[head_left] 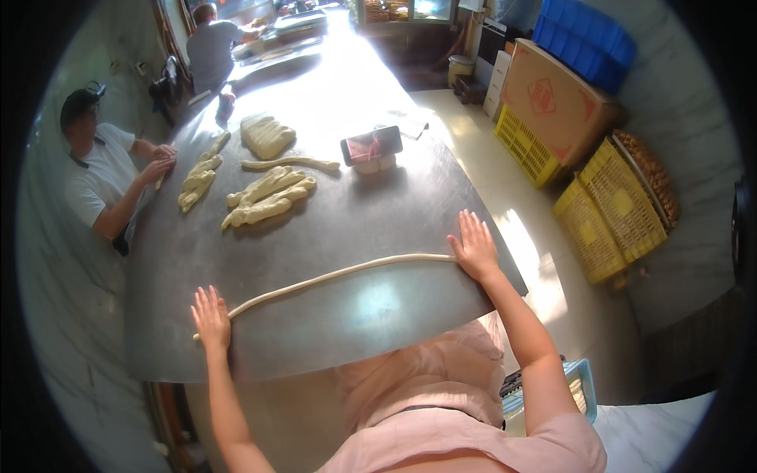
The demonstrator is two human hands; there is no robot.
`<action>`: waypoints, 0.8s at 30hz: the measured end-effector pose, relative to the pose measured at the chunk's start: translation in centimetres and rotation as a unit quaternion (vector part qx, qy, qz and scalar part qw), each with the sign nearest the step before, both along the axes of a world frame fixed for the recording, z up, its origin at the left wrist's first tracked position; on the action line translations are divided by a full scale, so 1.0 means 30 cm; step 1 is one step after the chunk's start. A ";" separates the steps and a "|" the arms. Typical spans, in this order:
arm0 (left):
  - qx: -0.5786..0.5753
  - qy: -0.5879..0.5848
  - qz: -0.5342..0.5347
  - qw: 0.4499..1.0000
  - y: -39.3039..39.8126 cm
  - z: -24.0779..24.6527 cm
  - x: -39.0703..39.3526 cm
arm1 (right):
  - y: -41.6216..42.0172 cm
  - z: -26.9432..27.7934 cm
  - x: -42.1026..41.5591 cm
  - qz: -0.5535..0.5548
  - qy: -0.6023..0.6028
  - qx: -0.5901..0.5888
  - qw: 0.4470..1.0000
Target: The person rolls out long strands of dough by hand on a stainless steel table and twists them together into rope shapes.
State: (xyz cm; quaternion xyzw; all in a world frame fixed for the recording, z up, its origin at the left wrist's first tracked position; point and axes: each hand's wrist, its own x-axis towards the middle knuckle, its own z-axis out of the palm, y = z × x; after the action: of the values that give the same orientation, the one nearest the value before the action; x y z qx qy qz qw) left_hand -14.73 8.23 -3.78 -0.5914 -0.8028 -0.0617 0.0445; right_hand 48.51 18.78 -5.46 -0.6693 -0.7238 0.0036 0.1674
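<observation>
A long thin rope of dough (337, 274) stretches across the near part of the steel table (284, 337). My left hand (212, 322) lies flat over its left end, and a short tip pokes out beyond the palm. Over the right end rests my right hand (476, 248), palm down near the table's right edge, its fingers extended and the thumb apart. Neither hand is closed around the dough. Farther up lie a pile of dough strips (269, 198), a single thicker strip (290, 162), a folded dough slab (267, 137) and a twisted dough piece (201, 171).
A phone (371, 146) stands propped on the table. At the left edge, a co-worker (103, 165) has both hands on a dough strip; another person (213, 47) is at the far end. Yellow crates (615, 207), a cardboard box (556, 100) and a blue crate (582, 44) line the right wall.
</observation>
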 end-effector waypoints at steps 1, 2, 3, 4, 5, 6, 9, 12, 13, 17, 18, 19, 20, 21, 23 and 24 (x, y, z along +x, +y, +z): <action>0.001 0.005 -0.027 1.000 -0.085 -0.001 0.024 | -0.099 0.018 -0.002 0.023 -0.018 0.001 1.000; 0.024 0.021 -0.051 0.998 -0.169 -0.007 0.065 | -0.192 0.022 0.004 0.035 -0.032 0.018 0.999; 0.017 0.011 -0.054 0.998 -0.259 -0.018 0.091 | -0.281 0.022 0.004 0.050 -0.045 0.035 0.997; 0.054 0.048 -0.063 0.995 -0.345 -0.036 0.101 | -0.362 0.015 0.004 0.058 -0.055 0.052 0.995; 0.040 0.009 -0.056 0.998 -0.397 -0.026 0.118 | -0.407 0.018 0.025 0.063 -0.063 0.061 0.994; 0.025 -0.031 -0.049 0.998 -0.446 0.004 0.134 | -0.455 0.021 0.051 0.065 -0.071 0.070 0.993; 0.053 -0.115 -0.060 0.990 -0.483 0.086 0.119 | -0.502 0.063 0.097 0.078 0.002 0.048 0.996; 0.144 -0.434 0.014 0.889 -0.446 0.145 0.042 | -0.435 0.206 0.080 0.051 0.327 -0.070 0.941; 0.192 -0.540 0.018 0.819 -0.417 0.125 -0.062 | -0.413 0.255 0.066 0.024 0.443 -0.094 0.891; 0.309 -0.540 0.104 0.776 -0.238 0.081 -0.351 | -0.375 0.345 -0.101 0.135 0.381 0.020 0.914; 0.265 -0.500 0.158 0.809 -0.196 0.059 -0.407 | -0.370 0.322 -0.137 0.166 0.344 -0.010 0.924; 0.219 -0.458 0.214 0.835 -0.165 0.034 -0.460 | -0.359 0.287 -0.154 0.209 0.290 -0.013 0.934; 0.190 -0.439 0.222 0.850 -0.160 0.036 -0.558 | -0.346 0.248 -0.181 0.258 0.243 -0.011 0.935; 0.158 -0.420 0.231 0.863 -0.165 0.048 -0.627 | -0.331 0.233 -0.194 0.278 0.237 -0.009 0.931; 0.252 -0.413 0.110 0.868 -0.127 0.165 -0.605 | -0.310 0.213 -0.211 0.308 0.212 -0.004 0.927; 0.255 -0.476 0.015 0.841 -0.018 0.280 -0.302 | -0.303 0.196 -0.130 0.267 0.216 -0.027 0.939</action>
State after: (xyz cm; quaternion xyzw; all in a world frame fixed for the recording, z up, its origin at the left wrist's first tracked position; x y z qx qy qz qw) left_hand -23.79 7.68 4.60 -0.4447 -0.6901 -0.5373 -0.1933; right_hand 44.62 9.68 0.42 -0.4390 -0.8221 0.2116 0.2943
